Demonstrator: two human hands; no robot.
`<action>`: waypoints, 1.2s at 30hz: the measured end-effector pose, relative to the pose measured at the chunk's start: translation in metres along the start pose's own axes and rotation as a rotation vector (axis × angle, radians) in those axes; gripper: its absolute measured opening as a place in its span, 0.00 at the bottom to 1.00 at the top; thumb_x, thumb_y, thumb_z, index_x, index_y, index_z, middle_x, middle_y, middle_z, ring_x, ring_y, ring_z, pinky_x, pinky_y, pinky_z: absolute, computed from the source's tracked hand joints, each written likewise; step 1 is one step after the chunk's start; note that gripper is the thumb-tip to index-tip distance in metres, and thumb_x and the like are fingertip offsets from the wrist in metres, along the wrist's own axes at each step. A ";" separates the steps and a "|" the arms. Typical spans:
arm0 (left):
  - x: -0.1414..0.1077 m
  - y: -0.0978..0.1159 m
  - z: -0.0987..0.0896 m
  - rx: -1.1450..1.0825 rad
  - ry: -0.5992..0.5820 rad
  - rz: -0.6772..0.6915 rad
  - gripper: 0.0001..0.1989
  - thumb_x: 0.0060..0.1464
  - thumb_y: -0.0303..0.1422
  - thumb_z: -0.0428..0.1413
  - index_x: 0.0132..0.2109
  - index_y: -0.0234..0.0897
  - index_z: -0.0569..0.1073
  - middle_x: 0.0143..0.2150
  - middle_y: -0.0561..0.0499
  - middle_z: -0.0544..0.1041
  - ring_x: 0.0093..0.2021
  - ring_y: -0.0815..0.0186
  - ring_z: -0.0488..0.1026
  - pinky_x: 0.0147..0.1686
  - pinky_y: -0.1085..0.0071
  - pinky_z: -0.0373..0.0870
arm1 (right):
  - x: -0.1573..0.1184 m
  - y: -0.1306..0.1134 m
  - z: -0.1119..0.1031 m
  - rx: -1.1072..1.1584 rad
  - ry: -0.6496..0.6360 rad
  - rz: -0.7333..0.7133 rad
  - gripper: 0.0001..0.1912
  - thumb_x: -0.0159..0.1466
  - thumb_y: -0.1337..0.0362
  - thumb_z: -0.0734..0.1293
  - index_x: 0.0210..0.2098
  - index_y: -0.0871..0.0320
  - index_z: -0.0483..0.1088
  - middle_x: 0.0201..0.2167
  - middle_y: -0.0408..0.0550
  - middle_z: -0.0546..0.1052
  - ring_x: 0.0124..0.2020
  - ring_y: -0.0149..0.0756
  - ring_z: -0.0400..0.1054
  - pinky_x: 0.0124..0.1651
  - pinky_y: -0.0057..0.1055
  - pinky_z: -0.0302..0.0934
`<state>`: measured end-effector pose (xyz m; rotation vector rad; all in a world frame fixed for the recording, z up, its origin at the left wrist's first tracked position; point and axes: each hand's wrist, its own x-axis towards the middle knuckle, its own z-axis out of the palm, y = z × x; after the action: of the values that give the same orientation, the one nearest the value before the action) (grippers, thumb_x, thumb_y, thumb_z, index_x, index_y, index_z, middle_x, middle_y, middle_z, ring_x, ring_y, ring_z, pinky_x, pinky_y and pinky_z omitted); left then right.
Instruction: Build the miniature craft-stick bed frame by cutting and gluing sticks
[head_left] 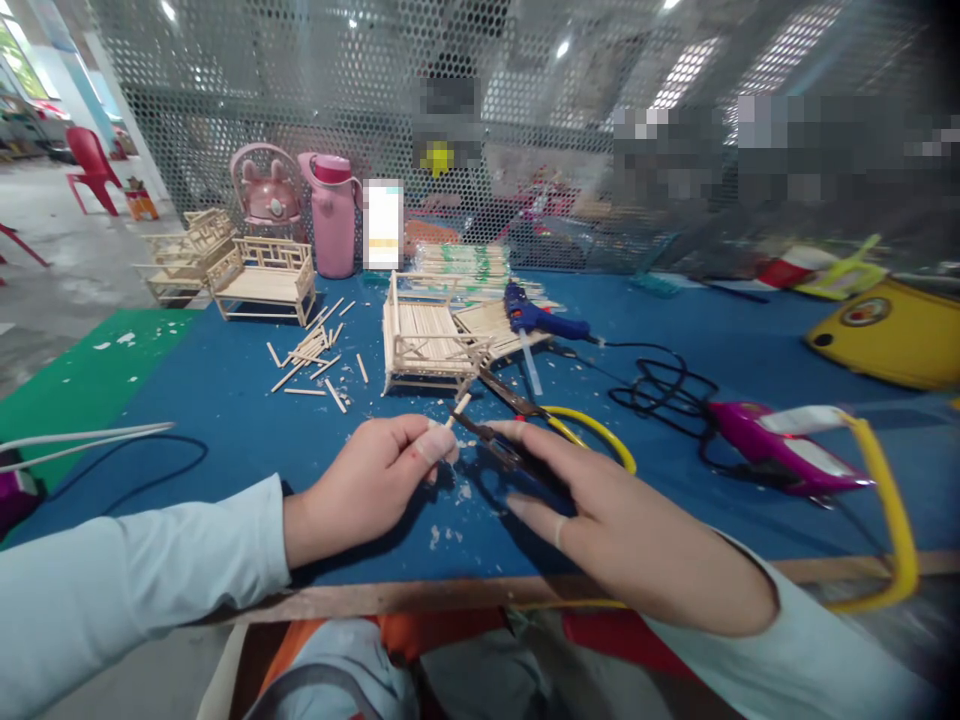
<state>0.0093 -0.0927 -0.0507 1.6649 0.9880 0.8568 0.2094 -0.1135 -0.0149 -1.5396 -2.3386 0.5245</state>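
Left hand (367,475) pinching short stick (464,404); right hand (604,510) half-curled round dark tool (501,450), probably cutters, blurred.

"What's at the far left of the table (232,390)?"
"Toy benches (262,285), with a bottle (334,220) behind to their right."
"And in the middle?"
"Another bench (427,348). Loose sticks (313,346) lie left of it, a glue gun (544,318) right of it and a bundle of sticks (461,262) behind it."
"Nearer than that?"
"The left hand (371,475) with a stick (460,409), and the right hand (607,510) with cutters (501,447) to its right; scissors (519,402) lie just beyond the right hand."
"The right side?"
"A cord (652,343), right of the glue gun."
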 end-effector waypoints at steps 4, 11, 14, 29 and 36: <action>-0.002 0.001 -0.001 0.040 -0.025 -0.005 0.19 0.62 0.41 0.45 0.25 0.36 0.64 0.22 0.57 0.66 0.25 0.72 0.63 0.28 0.75 0.58 | 0.004 -0.002 0.001 0.031 0.035 -0.037 0.25 0.54 0.68 0.62 0.52 0.54 0.69 0.43 0.49 0.79 0.44 0.42 0.74 0.44 0.37 0.70; -0.001 0.002 -0.001 0.054 -0.028 -0.007 0.18 0.62 0.40 0.45 0.26 0.36 0.64 0.22 0.57 0.66 0.25 0.72 0.63 0.29 0.75 0.58 | 0.005 -0.003 -0.001 0.033 0.042 -0.031 0.26 0.52 0.70 0.62 0.51 0.55 0.69 0.43 0.49 0.79 0.44 0.43 0.74 0.43 0.37 0.70; -0.002 0.003 -0.002 0.071 -0.027 0.004 0.18 0.62 0.39 0.45 0.26 0.36 0.64 0.22 0.57 0.66 0.25 0.72 0.63 0.29 0.75 0.58 | 0.004 -0.003 -0.001 0.033 0.012 -0.064 0.27 0.52 0.71 0.62 0.52 0.56 0.69 0.46 0.51 0.78 0.47 0.43 0.73 0.47 0.38 0.69; -0.004 0.008 -0.003 0.090 -0.049 0.027 0.17 0.62 0.38 0.44 0.26 0.36 0.64 0.23 0.56 0.67 0.26 0.72 0.63 0.29 0.75 0.60 | 0.003 0.000 0.005 0.008 0.061 -0.079 0.30 0.49 0.71 0.60 0.52 0.55 0.69 0.46 0.50 0.78 0.47 0.43 0.73 0.46 0.38 0.69; -0.007 0.007 0.002 0.176 -0.113 0.033 0.21 0.60 0.45 0.45 0.27 0.34 0.66 0.25 0.55 0.67 0.26 0.71 0.60 0.27 0.75 0.58 | 0.003 0.006 0.013 -0.095 0.047 -0.126 0.33 0.47 0.71 0.60 0.54 0.59 0.68 0.52 0.56 0.74 0.53 0.47 0.69 0.55 0.45 0.63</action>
<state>0.0096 -0.1009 -0.0455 1.8621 0.9824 0.7055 0.2077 -0.1107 -0.0295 -1.4158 -2.4362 0.3488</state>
